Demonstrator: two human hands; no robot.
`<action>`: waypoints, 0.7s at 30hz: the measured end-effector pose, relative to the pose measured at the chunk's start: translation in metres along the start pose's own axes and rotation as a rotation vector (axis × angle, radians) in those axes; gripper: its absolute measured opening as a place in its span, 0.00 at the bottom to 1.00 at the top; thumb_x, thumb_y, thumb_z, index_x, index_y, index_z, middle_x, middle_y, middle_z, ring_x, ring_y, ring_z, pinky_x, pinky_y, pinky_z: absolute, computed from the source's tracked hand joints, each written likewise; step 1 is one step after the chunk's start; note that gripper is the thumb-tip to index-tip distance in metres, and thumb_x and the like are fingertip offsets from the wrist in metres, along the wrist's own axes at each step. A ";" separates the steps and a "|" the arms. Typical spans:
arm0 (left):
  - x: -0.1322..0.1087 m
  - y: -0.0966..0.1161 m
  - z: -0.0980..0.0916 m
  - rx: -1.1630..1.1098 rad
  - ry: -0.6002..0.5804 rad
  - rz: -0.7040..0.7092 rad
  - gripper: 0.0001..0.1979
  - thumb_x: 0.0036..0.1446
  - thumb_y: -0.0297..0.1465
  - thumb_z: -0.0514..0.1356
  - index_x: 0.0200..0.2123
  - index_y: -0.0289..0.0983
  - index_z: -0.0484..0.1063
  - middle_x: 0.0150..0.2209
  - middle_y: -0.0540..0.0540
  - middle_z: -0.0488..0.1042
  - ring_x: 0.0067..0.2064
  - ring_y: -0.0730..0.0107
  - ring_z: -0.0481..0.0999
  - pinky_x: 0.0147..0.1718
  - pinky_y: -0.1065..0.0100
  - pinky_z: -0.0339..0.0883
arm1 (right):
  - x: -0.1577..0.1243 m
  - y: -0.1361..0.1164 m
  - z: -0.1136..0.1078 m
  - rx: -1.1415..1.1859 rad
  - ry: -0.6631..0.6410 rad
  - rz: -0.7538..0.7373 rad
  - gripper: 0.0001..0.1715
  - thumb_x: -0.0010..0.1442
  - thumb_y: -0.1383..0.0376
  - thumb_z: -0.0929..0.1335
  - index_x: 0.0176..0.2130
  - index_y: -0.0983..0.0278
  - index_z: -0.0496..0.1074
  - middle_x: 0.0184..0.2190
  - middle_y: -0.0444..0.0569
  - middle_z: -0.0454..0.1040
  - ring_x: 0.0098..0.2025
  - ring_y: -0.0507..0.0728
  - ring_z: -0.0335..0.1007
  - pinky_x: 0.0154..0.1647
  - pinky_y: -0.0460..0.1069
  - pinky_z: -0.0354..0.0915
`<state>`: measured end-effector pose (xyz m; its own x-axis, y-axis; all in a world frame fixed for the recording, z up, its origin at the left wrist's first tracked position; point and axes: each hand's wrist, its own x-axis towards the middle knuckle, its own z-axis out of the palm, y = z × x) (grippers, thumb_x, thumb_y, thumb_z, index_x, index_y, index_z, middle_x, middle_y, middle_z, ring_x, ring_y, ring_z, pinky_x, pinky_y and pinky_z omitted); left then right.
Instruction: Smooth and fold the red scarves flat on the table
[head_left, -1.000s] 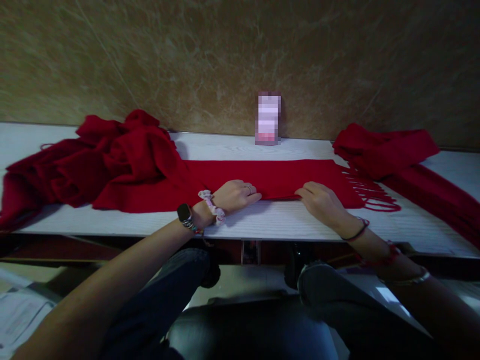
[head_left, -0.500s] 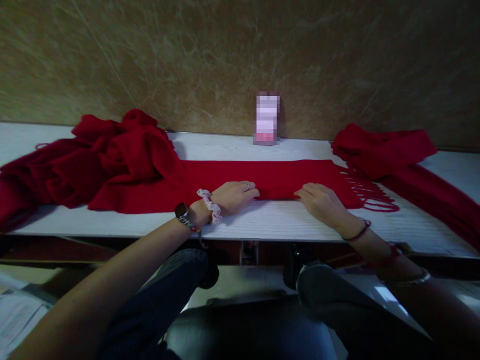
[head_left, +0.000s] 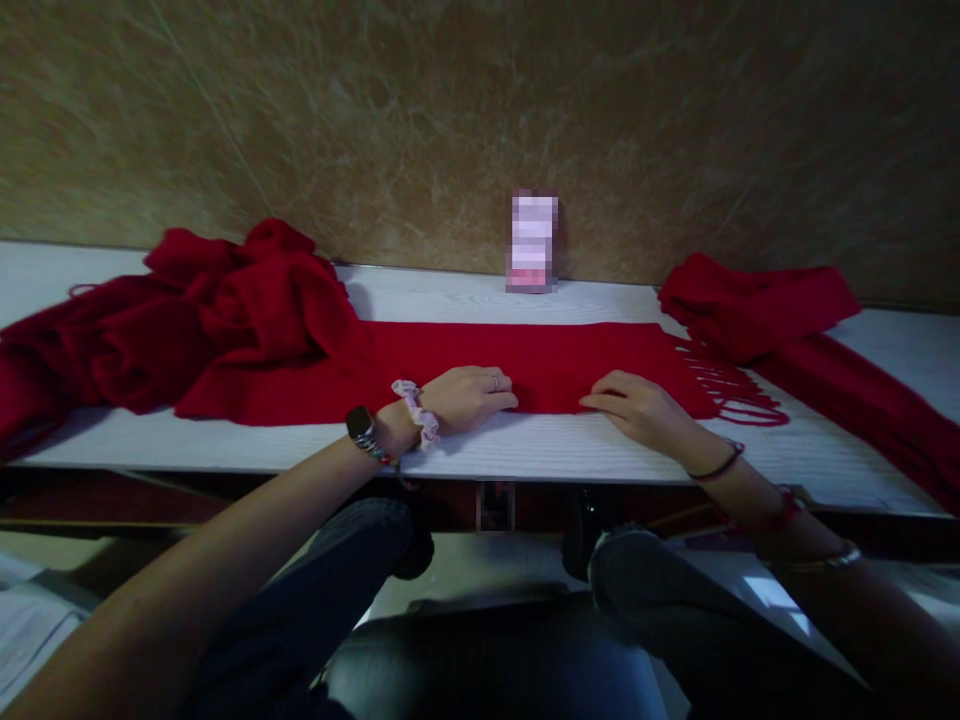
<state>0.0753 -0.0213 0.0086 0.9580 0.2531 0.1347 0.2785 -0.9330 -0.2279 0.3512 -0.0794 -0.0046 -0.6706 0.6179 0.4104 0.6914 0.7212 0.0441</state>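
A red scarf (head_left: 547,350) lies flat across the middle of the white tabletop, its fringe spread at the right end. My left hand (head_left: 469,397) is closed at its near edge, the fingers pinching the cloth. A little to the right, my right hand (head_left: 634,405) pinches the same edge between thumb and fingers. The fingertips of both hands partly cover the edge. At the left the scarf runs up to a crumpled heap of red cloth (head_left: 262,300); I cannot tell where one ends and the other begins.
Another red scarf (head_left: 757,310), folded over, lies at the right and reaches the near edge. A blurred-out upright object (head_left: 532,240) leans at the marbled wall (head_left: 375,130) behind the narrow white table (head_left: 555,450). My knees are below the table's front edge.
The scarf's near edge between my hands has come slightly toward me and lies straighter. Both hands stay at that edge, with the right fingers slightly shifted left.
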 end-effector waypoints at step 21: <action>0.026 0.003 -0.007 -0.173 -0.064 -0.239 0.14 0.63 0.29 0.45 0.47 0.36 0.67 0.40 0.45 0.73 0.41 0.69 0.70 0.41 0.67 0.61 | 0.013 -0.008 -0.011 0.178 -0.100 0.081 0.14 0.61 0.68 0.58 0.31 0.66 0.72 0.28 0.51 0.71 0.33 0.55 0.65 0.37 0.51 0.65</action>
<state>0.1008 -0.0198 0.0183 0.8704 0.4815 0.1023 0.4864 -0.8733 -0.0286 0.3397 -0.0810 0.0104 -0.6445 0.6974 0.3135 0.6915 0.7066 -0.1502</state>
